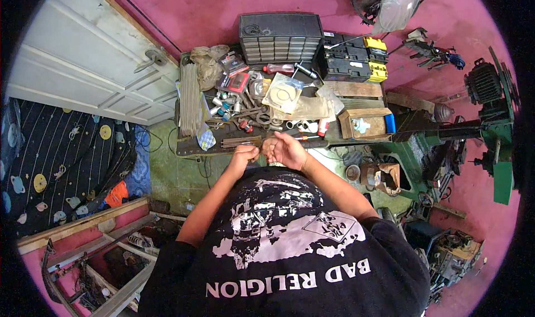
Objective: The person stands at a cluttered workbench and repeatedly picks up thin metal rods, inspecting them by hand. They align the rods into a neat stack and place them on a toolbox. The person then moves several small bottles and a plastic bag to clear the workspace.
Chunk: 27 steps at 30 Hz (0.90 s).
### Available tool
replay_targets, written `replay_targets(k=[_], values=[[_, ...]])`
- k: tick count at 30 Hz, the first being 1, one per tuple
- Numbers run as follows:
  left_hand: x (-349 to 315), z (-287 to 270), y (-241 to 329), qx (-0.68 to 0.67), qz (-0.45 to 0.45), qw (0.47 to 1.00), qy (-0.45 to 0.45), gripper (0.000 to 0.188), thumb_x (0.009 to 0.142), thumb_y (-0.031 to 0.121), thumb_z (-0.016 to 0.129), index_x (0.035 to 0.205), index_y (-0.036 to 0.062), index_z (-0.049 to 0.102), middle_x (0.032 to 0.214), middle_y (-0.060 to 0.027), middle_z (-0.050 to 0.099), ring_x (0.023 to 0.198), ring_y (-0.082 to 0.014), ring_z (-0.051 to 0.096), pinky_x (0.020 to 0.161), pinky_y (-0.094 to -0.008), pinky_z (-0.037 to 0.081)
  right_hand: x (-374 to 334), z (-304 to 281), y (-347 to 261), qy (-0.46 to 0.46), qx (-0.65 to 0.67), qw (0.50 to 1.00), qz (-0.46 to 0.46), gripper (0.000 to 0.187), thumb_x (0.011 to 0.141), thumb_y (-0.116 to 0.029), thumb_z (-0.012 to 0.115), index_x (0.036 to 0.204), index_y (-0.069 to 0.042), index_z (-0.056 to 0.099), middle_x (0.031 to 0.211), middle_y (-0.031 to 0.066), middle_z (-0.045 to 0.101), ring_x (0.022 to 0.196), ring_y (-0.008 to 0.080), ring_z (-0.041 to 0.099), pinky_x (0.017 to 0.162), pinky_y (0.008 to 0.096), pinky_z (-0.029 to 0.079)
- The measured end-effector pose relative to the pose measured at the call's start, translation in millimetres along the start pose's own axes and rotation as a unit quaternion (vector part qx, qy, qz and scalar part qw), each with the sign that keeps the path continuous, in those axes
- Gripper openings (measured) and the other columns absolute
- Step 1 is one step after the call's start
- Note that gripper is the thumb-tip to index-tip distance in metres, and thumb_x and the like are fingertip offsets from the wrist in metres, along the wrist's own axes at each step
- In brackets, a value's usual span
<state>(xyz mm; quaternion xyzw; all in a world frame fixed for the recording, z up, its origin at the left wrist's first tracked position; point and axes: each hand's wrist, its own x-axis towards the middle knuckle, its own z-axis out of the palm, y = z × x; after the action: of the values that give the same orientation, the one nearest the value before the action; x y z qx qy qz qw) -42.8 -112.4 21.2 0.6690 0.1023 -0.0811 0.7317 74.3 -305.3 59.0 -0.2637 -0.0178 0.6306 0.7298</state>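
Observation:
Both my hands are close together in front of my torso, at the near edge of a cluttered workbench (192, 146). My left hand (243, 158) is closed, its fingers pressed together; whatever they may hold is too small to make out. Beside it, my right hand (288, 151) is turned palm up, with fingers loosely curled and the thumb apart; I see nothing held in it. Thin brown rods (234, 142) lie on the bench just beyond the left hand. A small red-and-white bottle (323, 127) stands past the right hand.
A black drawer organizer (281, 19) and black-and-yellow cases (345, 66) line the bench's back. Sockets (225, 108), a clear package (283, 94) and a wooden box (365, 124) crowd its top. A green machine (496, 127) stands right; a white door (95, 49) is left.

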Motion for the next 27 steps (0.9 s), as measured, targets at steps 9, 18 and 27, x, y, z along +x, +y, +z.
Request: replay_targets(k=[9,18,27], values=[[-1.6,1.1,-21.8,-0.029,0.054,0.997,0.037,0.039,0.098,0.023,0.057,0.066,0.0011,0.05,0.066,-0.0022,0.05,0.06,-0.0152,0.041,0.059,-0.0309,0.032,11.5,-10.1,12.8,-0.1,0.114,0.988,-0.006,0.031,0.107,-0.027,0.044,0.105,-0.001,0.061,0.097,0.008,0.064,0.088,0.0191,0.058,0.084,0.0345,0.046],[1.5,-22.4,-4.1,0.215,0.081,0.972,0.045,0.032,0.094,0.024,0.06,0.071,0.0029,0.063,0.067,-0.0044,0.057,0.073,-0.0195,0.054,0.072,-0.0334,0.041,13.5,-20.4,13.4,0.153,-0.222,0.962,-0.033,0.025,0.099,-0.028,0.063,0.105,-0.004,0.064,0.089,-0.0003,0.065,0.075,0.008,0.058,0.069,0.0257,0.049],[4.6,4.6,36.2,0.276,0.116,0.945,0.13,0.019,0.085,0.017,0.075,0.1,0.0046,0.076,0.092,-0.0098,0.072,0.088,-0.0254,0.066,0.082,-0.0378,0.051,20.4,-4.8,3.7,0.245,-0.604,0.736,-0.184,0.021,0.086,-0.017,0.079,0.081,0.001,0.071,0.071,0.0051,0.071,0.062,0.0086,0.059,0.059,0.0279,0.049]])
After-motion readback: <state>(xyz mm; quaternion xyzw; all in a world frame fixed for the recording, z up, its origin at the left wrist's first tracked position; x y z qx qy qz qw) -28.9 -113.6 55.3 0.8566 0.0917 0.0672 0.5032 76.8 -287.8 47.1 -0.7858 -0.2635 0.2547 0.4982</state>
